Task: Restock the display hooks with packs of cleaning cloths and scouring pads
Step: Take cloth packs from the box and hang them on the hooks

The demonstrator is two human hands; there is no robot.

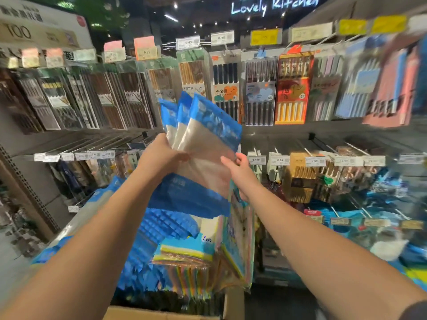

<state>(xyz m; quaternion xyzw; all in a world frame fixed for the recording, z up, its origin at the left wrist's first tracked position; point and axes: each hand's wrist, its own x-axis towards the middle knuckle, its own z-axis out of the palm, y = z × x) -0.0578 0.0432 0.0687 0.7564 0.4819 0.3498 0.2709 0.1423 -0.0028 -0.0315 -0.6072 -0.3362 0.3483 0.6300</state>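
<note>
We hold a fanned bunch of blue-topped packs (203, 137) up in front of the display, level with the gap between the rows of chopstick packs (226, 88) above and the price-tagged hooks (300, 146) below. Our left hand (161, 155) has its grip clamped round the bunch's left edge, thumb across the front; our right hand (240, 169) pinches the right edge of the front pack, fingers curled behind it.

As we judge it, the step in hand is peeling one pack off the bunch to hang it. To do it well, we keep the left grip firm so the others stay fanned, slide the front pack free with the right, then find its hang hole at the top and thread it squarely onto a hook. More stock sits in the cardboard box (161, 312) below us. Motion blur hides the hole itself.
</note>
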